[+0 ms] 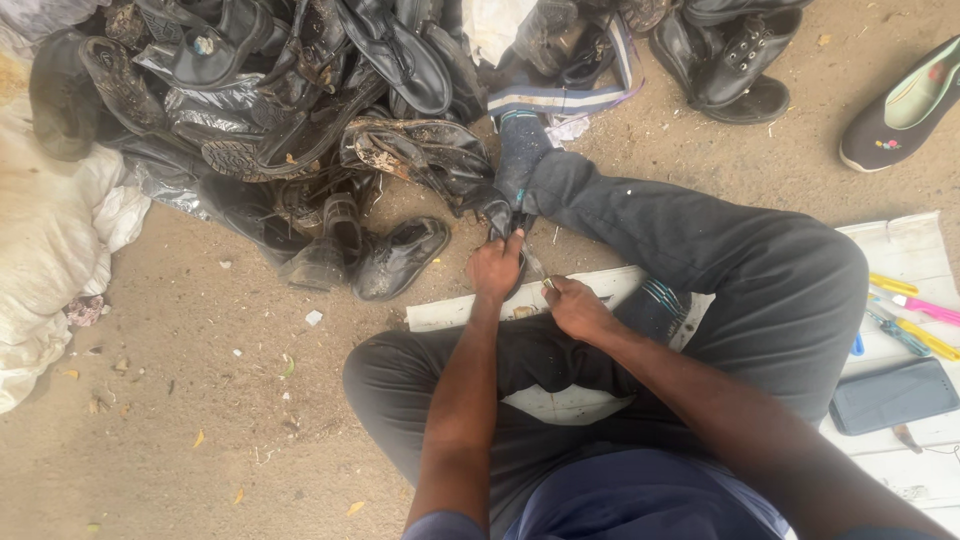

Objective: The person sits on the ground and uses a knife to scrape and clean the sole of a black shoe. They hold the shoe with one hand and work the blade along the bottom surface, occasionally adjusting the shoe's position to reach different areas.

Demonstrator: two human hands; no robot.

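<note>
I sit on sandy ground with my legs crossed in dark trousers. My left hand [497,268] grips a black shoe [497,212] by its near end, just past my knee. My right hand [577,307] is closed on a small thin metal tool [536,268] whose tip points at the shoe by my left hand. Both hands are close together over a white board [450,312] under my legs. What the tool touches is hidden by my fingers.
A heap of worn black shoes [290,110] fills the top left. A white sack [50,250] lies at left. A black boot [735,55] and dark slip-on shoe [900,110] lie top right. At right, a phone [893,395] and coloured tools [915,320] rest on a board.
</note>
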